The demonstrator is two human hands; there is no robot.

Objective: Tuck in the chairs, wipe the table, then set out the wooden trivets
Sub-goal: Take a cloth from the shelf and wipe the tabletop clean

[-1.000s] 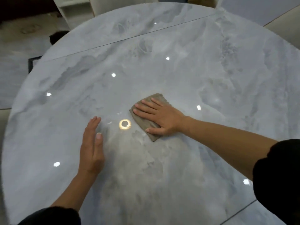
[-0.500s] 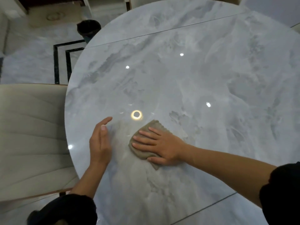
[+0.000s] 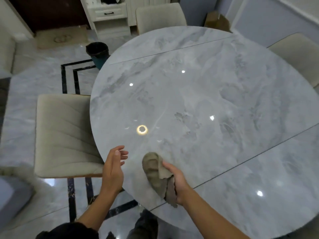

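The right hand (image 3: 178,182) grips a bunched brown cloth (image 3: 153,171), fingers curled under it and thumb over its top, at the near left edge of the round marble table (image 3: 198,100); whether the cloth touches the top cannot be told. The left hand (image 3: 113,171) is just beside it, holding nothing, palm turned to the cloth, fingers loose and apart. The left chair (image 3: 63,135) has its seat partly under the table edge. A far chair (image 3: 160,16) and a right chair (image 3: 296,54) stand close against the rim, and a dark bin (image 3: 97,49) sits on the floor beyond
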